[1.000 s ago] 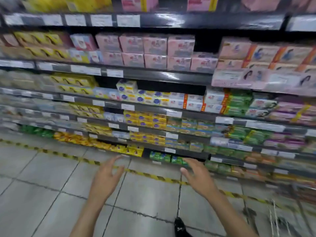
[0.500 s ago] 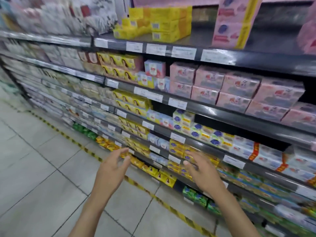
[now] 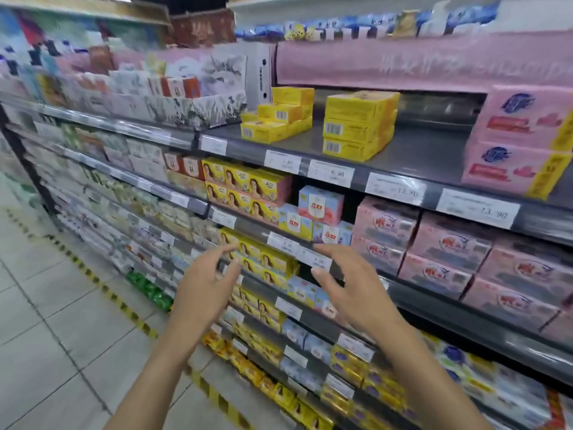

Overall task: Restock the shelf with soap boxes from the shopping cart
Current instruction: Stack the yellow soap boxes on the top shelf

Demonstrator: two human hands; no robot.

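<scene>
Okay, head view only. I'm seeing the left hand (image 3: 204, 283) and the right hand (image 3: 350, 290) hovering side by side in front of the middle shelves. The palms are facing each other, the fingers are loose and spread, and nothing is in either one. Neither is touching a shelf or a box.

The shopping cart isn't showing in frame, so the stock to load is out of sight. The only soap boxes I'm tracking are ones already shelved: two stacks of yellow barcode boxes (image 3: 359, 125) sitting on the top shelf (image 3: 428, 150). Bare grey shelf is showing between them and the pink packs (image 3: 521, 131) at the right.

My read is that we're sitting between boxes, so the step in hand is fetching from the cart. To do it well I'd be gripping a box by its short sides and matching it to its own facing. Then I'd be sliding it in flush, barcode out like its neighbours, and keeping clear of the staggered left stack.

On writing, a price tag (image 3: 331, 173) is reading 6.90 and a second tag (image 3: 479, 209) 13.90. The blue-and-pink boxes (image 3: 321, 204) are carrying 立白 in red. The pink wrapped packs (image 3: 449, 243) are showing a red 雕. The face-printed yellow boxes (image 3: 245, 187) have text too blurred to read.
</scene>
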